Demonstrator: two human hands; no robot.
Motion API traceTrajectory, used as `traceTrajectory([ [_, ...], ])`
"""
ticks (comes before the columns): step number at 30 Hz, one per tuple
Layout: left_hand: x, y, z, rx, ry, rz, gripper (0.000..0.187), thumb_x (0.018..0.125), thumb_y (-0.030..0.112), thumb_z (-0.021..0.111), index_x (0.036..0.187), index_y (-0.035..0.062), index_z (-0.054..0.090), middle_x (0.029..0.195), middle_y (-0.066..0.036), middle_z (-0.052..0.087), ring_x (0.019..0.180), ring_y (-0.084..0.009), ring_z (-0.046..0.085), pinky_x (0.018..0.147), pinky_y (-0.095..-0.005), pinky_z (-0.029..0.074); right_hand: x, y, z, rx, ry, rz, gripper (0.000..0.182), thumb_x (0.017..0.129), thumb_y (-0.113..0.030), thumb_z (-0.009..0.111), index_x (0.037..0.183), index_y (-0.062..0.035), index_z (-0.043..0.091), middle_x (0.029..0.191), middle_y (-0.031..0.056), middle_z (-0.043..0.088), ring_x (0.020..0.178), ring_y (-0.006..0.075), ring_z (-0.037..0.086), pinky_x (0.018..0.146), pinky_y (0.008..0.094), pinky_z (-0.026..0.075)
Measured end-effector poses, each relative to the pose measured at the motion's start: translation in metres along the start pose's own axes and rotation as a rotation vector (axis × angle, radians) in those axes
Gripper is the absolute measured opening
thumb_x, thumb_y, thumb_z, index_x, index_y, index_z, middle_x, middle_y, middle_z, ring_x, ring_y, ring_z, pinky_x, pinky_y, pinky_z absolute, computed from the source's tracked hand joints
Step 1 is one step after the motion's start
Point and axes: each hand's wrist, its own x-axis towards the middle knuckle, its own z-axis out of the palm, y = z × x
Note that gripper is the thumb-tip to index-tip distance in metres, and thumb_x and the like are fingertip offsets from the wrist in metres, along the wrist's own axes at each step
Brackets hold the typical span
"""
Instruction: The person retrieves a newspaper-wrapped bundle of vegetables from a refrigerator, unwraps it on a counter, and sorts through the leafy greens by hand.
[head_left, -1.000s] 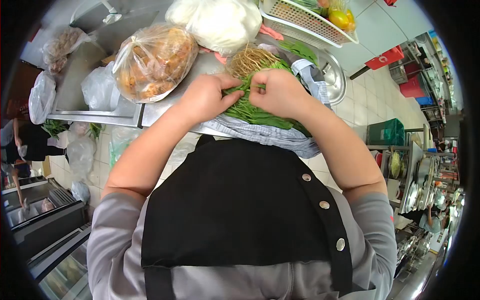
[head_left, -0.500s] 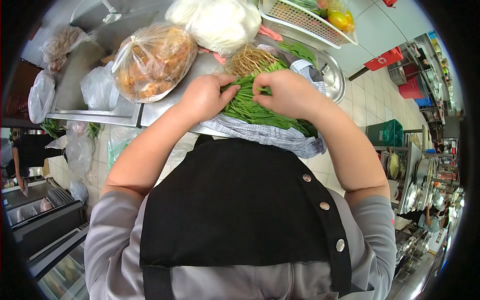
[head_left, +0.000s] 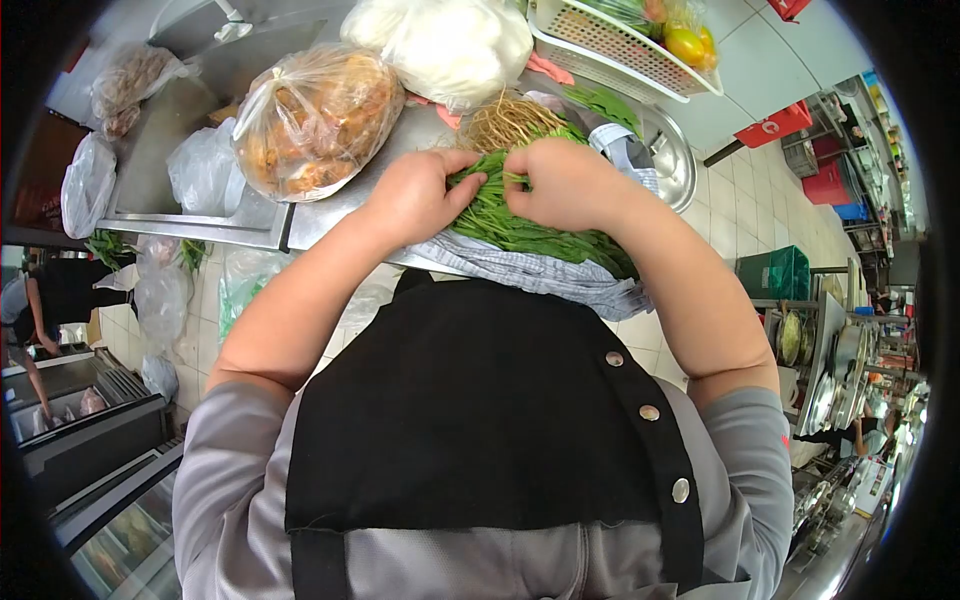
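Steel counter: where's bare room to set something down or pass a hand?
The counter shows bare in a narrow strip between the bag of orange-brown food and the left hand, running to the front edge. It's crowded at the greens under the right hand, and behind, by the large white bag and basket.

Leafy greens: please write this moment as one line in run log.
left hand : on leafy greens | right hand : on same greens | roots : beyond hands | striped cloth : under greens | filled clear bag : left of greens
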Motion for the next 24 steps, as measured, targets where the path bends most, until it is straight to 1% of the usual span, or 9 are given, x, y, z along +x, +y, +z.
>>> traceTrajectory([
  [5,0.001,-0.001,-0.001,0.012,0.008,0.141,0.029,0.094,0.026,0.069,0.111,0.0033,0.073,0.092,-0.024,0.072,0.086,-0.0445,0.068,0.076,-0.0506,0.054,0.0,-0.001,0.009,-0.086,0.138,-0.07,0.021,0.084,-0.027,0.067,0.087,-0.0067,0.069,0.08,0.0203,0.069,0.081,0.0412,0.069,0.075,0.0524,0.056],
  [10,0.0,-0.003,0.004,-0.003,0.067,0.18,0.018,0.09,0.015,0.074,0.102,0.0013,0.073,0.091,-0.02,0.071,0.085,-0.043,0.067,0.077,-0.0499,0.053,0.0,0.012,0.042,0.03,0.362,-0.086,0.021,0.083,-0.028,0.067,0.084,-0.007,0.066,0.082,0.0204,0.07,0.082,0.0428,0.069,0.074,0.0535,0.055],
  [14,0.0,0.0,0.005,-0.014,0.004,0.152,0.02,0.091,0.012,0.073,0.108,-0.0002,0.071,0.106,-0.02,0.072,0.099,-0.0406,0.069,0.086,-0.0445,0.055,0.001,0.019,0.032,0.344,0.486,-0.027,0.014,0.082,-0.019,0.07,0.086,-0.0054,0.067,0.079,0.0154,0.068,0.077,0.0314,0.068,0.072,0.0423,0.054],
  [15,0.001,0.0,0.004,-0.002,-0.013,0.145,0.02,0.091,0.011,0.073,0.108,-0.0003,0.071,0.107,-0.02,0.073,0.1,-0.0404,0.069,0.087,-0.0443,0.055,0.003,0.027,0.022,0.479,0.503,-0.015,0.01,0.082,-0.013,0.071,0.087,-0.0044,0.067,0.078,0.0075,0.066,0.076,0.0187,0.063,0.073,0.0346,0.052],
  [17,0.0,0.0,0.003,-0.038,-0.005,0.13,0.019,0.092,0.011,0.073,0.107,-0.0002,0.071,0.107,-0.02,0.073,0.1,-0.0403,0.07,0.087,-0.0444,0.055,-0.001,0.047,-0.015,0.58,0.432,-0.047,0.009,0.092,-0.014,0.066,0.094,-0.0048,0.066,0.084,0.0022,0.065,0.082,0.0109,0.06,0.077,0.0309,0.052],
  [18,0.0,0.0,0.003,-0.057,-0.001,0.121,0.019,0.092,0.011,0.072,0.107,-0.0002,0.072,0.107,-0.02,0.073,0.1,-0.0402,0.07,0.087,-0.0444,0.055,-0.007,0.052,-0.044,0.533,0.334,0.061,0.016,0.097,-0.02,0.064,0.102,-0.0051,0.066,0.089,0.0049,0.067,0.085,0.0133,0.061,0.08,0.0328,0.053],
  [19,0.0,-0.001,0.003,-0.055,0.002,0.121,0.019,0.092,0.012,0.073,0.107,-0.0001,0.072,0.107,-0.02,0.073,0.1,-0.0401,0.07,0.087,-0.0443,0.055,-0.006,0.075,-0.058,0.321,0.424,-0.042,0.025,0.101,-0.028,0.061,0.107,-0.0051,0.066,0.093,0.009,0.07,0.088,0.0188,0.065,0.082,0.0366,0.054],
  [22,-0.001,-0.004,0.008,-0.048,0.023,0.118,0.02,0.092,0.014,0.073,0.106,0.0003,0.072,0.107,-0.019,0.074,0.099,-0.0401,0.07,0.087,-0.0448,0.056,0.016,0.139,-0.081,-0.059,0.412,0.162,0.029,0.103,-0.031,0.055,0.113,-0.0052,0.062,0.103,0.0245,0.07,0.098,0.0437,0.067,0.086,0.0481,0.053],
  [24,-0.001,-0.004,0.01,-0.04,0.048,0.122,0.021,0.092,0.017,0.074,0.106,0.0009,0.073,0.105,-0.018,0.074,0.097,-0.0402,0.07,0.086,-0.0462,0.056,0.03,0.16,-0.078,-0.194,0.317,0.238,0.032,0.1,-0.032,0.056,0.122,-0.0091,0.062,0.111,0.0219,0.072,0.108,0.0417,0.068,0.092,0.0517,0.053],
])
